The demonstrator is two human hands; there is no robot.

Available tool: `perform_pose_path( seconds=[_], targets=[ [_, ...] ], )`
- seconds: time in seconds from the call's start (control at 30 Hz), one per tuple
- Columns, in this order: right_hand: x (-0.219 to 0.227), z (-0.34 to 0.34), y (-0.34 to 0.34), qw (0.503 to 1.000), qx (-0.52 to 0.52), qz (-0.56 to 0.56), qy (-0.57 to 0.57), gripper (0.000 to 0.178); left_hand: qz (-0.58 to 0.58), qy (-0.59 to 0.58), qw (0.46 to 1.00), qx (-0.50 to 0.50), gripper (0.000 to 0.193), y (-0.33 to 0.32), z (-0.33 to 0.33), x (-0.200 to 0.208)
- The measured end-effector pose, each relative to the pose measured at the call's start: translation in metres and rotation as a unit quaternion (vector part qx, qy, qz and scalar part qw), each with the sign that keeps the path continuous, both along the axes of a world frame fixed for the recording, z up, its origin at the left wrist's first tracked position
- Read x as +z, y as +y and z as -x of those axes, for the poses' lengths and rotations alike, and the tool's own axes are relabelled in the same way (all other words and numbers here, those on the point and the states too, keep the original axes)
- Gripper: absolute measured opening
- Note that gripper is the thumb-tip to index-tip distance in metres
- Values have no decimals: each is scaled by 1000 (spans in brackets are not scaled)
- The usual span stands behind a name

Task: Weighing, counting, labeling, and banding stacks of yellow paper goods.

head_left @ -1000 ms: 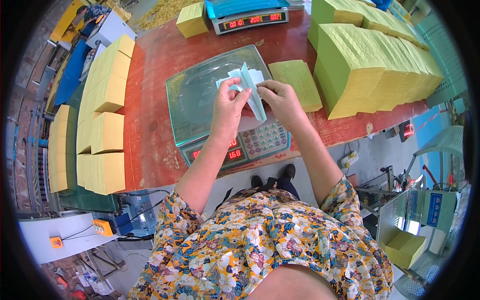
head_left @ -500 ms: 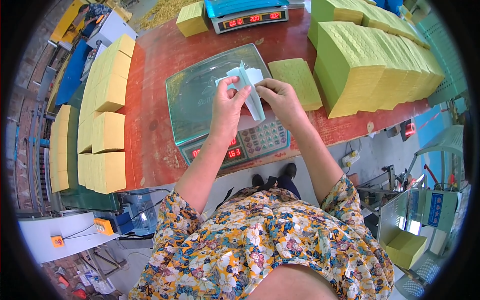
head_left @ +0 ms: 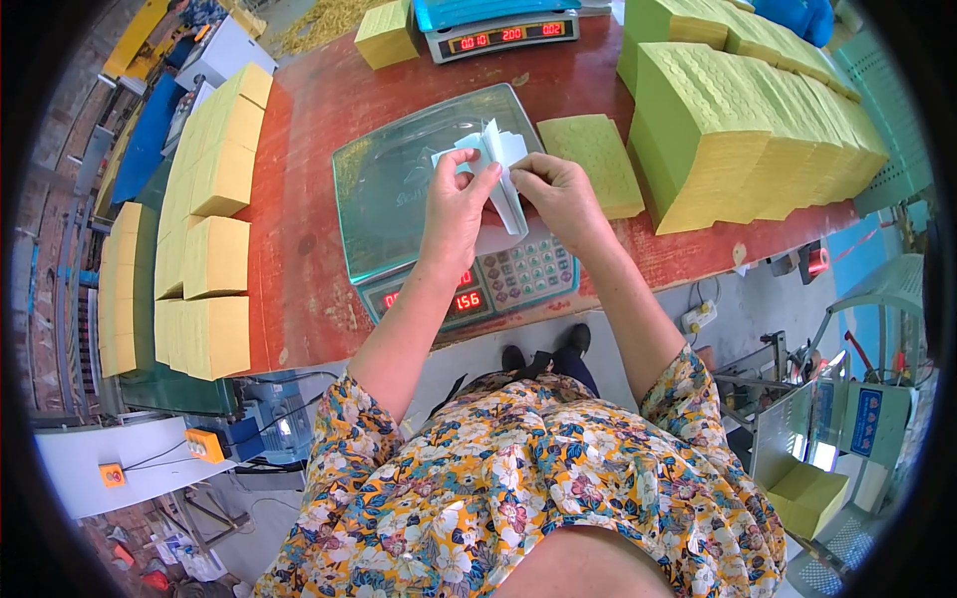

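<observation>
Above the glassy plate of a digital scale [head_left: 389, 214], my two hands hold a small bunch of white paper slips [head_left: 506, 204]. My left hand [head_left: 461, 199] pinches the slips between thumb and fingers from the left. From the right, my right hand [head_left: 558, 194] is closed at the slips' edge, its thumb and forefinger pressed together there. Some slips fan out behind the fingers, and their number cannot be made out. Just right of the scale lies a flat stack of yellow paper [head_left: 590, 164], close to my right hand.
Tall yellow paper stacks [head_left: 718, 140] crowd the red table's [head_left: 299, 239] right side; more yellow blocks [head_left: 214, 259] line its left. A second scale [head_left: 498, 35] and a yellow block [head_left: 387, 35] stand at the far edge. Machinery [head_left: 827, 399] is on the lower right.
The slips have tilted slightly and their top edge has shifted a little to the right. Both hands keep nearly the same place. The scale's red display shows a different reading.
</observation>
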State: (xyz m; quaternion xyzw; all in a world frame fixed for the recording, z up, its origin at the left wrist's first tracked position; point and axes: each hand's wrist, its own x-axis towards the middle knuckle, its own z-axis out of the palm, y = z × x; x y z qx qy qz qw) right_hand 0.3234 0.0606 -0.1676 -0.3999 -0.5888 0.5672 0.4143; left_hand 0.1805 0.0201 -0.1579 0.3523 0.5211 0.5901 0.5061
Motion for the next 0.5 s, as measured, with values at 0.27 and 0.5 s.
perform_pose_path(
  seconds=[0.27,0.5],
  targets=[
    [1,1,-6,976,-123,-155,-90,19,4,-1,999,-37,14,2,4,-8],
    [13,4,-4,974,-110,-159,-118,26,14,-24,1000,-7,6,1,-1,-4]
  ],
)
